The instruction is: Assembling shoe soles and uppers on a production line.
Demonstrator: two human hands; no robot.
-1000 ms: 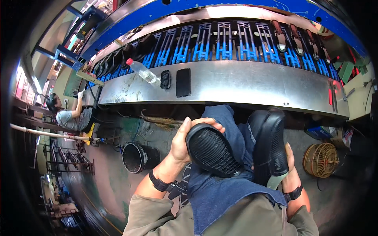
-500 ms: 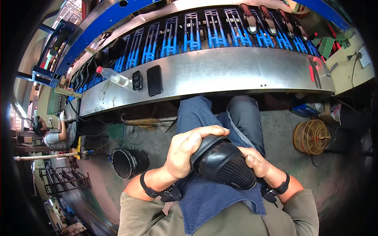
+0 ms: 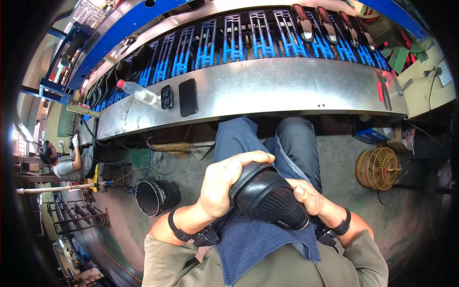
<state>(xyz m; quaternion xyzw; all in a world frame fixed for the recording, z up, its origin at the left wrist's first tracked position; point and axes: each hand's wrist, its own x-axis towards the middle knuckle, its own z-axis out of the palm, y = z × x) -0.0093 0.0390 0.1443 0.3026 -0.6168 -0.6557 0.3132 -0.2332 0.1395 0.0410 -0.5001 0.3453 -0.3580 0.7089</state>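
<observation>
Above my lap I hold a black leather shoe (image 3: 270, 193), its rounded toe with rows of small perforations tilted toward my lower right. My left hand (image 3: 224, 184) is wrapped round the shoe's left side, with its fingers over the far edge. On the other side my right hand (image 3: 307, 197) grips it; the thumb shows, while most of the fingers are hidden behind the shoe. Under the shoe a piece of blue denim cloth (image 3: 267, 246) lies across my lap.
Ahead runs a metal bench (image 3: 267, 88) holding a phone (image 3: 188, 97), a black case (image 3: 166, 97), a bottle (image 3: 139, 93) and red-handled tool (image 3: 381, 91). Behind are blue racks (image 3: 233, 40) and shoes (image 3: 327, 25). A bucket (image 3: 158, 197), a wicker basket (image 3: 377, 167) and a co-worker (image 3: 67, 165) flank me.
The shoe has turned slightly in my hands, so more of the perforated toe faces up. Both hands have stayed in nearly the same place.
</observation>
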